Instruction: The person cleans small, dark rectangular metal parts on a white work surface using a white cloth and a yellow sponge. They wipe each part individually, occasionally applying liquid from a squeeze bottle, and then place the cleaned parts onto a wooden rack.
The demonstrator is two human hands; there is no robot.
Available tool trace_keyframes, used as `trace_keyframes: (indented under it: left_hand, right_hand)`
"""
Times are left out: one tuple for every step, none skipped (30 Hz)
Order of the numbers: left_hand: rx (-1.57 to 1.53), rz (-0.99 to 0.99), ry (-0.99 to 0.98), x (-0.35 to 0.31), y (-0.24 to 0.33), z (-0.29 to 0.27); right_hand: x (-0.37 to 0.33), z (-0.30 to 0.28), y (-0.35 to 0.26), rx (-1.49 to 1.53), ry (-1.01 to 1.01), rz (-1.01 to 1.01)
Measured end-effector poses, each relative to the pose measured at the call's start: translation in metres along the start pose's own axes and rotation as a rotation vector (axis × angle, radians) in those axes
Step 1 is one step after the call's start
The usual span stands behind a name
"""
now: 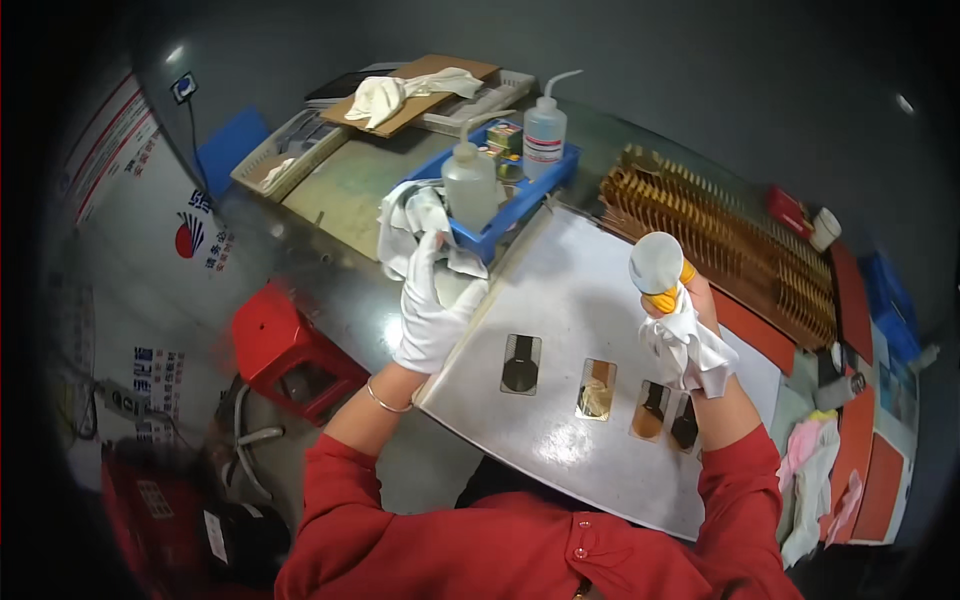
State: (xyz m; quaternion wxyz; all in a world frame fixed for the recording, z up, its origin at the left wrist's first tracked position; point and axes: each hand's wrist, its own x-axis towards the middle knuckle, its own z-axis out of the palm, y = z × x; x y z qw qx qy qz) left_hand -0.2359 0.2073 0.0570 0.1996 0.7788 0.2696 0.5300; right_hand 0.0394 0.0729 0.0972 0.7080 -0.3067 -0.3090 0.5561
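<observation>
My left hand (440, 305), in a white glove, reaches to the near left corner of a blue tray (483, 240). Its fingers close on a crumpled white cloth (408, 212) that lies against the tray's edge. Raised over the right part of the white board, my right hand (697, 300) grips a pale round disc (657, 262) by its rim. Orange finger covers sit on its fingertips, and white fabric (690, 350) bunches round the palm and wrist. Below, several flat rectangular plates with rounded shapes, such as a dark plate (521, 366), lie in a row on the board.
In the tray stand two squeeze bottles, one cloudy (470, 185) and one clear (544, 135). A slotted brown rack (720, 240) runs along the board's far right. Baskets and cardboard (410, 105) lie at the back. A red stool (290, 345) stands at left.
</observation>
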Motion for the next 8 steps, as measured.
trace_keyframes:
  left_hand:
    - [-0.016,-0.056,0.085,0.01,-0.018,-0.005]
    - [-0.194,-0.129,0.111,0.023,-0.029,-0.006]
    - [-0.237,-0.159,0.143,0.033,-0.05,-0.006]
    - [-0.308,-0.193,0.166,0.04,-0.066,0.0]
    - [-0.384,-0.219,0.185,0.05,-0.074,0.005]
    - [-0.354,-0.234,0.193,0.058,-0.078,0.008]
    - [-0.101,-0.182,0.161,0.061,-0.093,0.006]
    - [-0.117,-0.173,0.157,0.069,-0.097,0.013]
  right_hand:
    - [0.015,0.005,0.006,0.027,0.002,0.012]
    - [0.039,0.016,0.01,0.091,-0.066,0.034]
    - [0.062,0.025,0.016,0.077,-0.115,0.034]
    - [0.084,0.028,0.025,0.063,-0.154,0.032]
    - [0.104,0.033,0.032,0.05,-0.191,0.022]
    - [0.124,0.037,0.037,-0.06,-0.175,-0.023]
    - [0.145,0.042,0.046,0.021,-0.149,0.013]
    - [0.167,0.028,0.05,0.118,-0.359,0.038]
